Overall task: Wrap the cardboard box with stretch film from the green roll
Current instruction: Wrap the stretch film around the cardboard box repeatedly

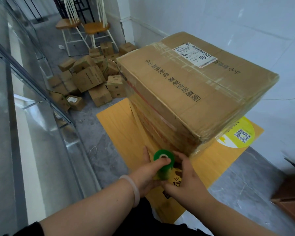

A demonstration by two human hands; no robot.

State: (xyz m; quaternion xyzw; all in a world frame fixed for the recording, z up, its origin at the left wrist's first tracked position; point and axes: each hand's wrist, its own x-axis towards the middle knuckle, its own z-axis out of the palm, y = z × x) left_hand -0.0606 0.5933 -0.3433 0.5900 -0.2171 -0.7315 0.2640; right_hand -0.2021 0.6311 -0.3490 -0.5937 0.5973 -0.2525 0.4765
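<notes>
Cardboard box [186,86]: stands tall on a yellow sheet [116,120] laid on the floor, close to the white wall, with a shipping label [194,55] on top.
Stretch film [140,120]: glossy, wrinkled bands cover the side facing me, and a strip runs from that side down to the roll.
Green roll [163,160]: low down, just beside the box's near bottom corner, held upright between both hands.
Left hand [146,174]: grips the roll, thumb pressed over the top of the core; a pale bangle [134,189] sits on the wrist.
Right hand [186,178]: cups the roll's other side, thumb below and fingers [178,155] up against it, so it looks like a hand-over.
Stage, as I judge it: well into the wrapping, working the lowest band round the corner.
Doing it well: pull the film taut before turning the corner, carry the roll close to the cardboard, let it spin on the thumb, and overlap the band above.
Risk: slack film here would bunch into a rope or snag on the sheet.
Elsewhere: a heap of small cartons [87,79] and two chairs [92,28] farther back.
</notes>
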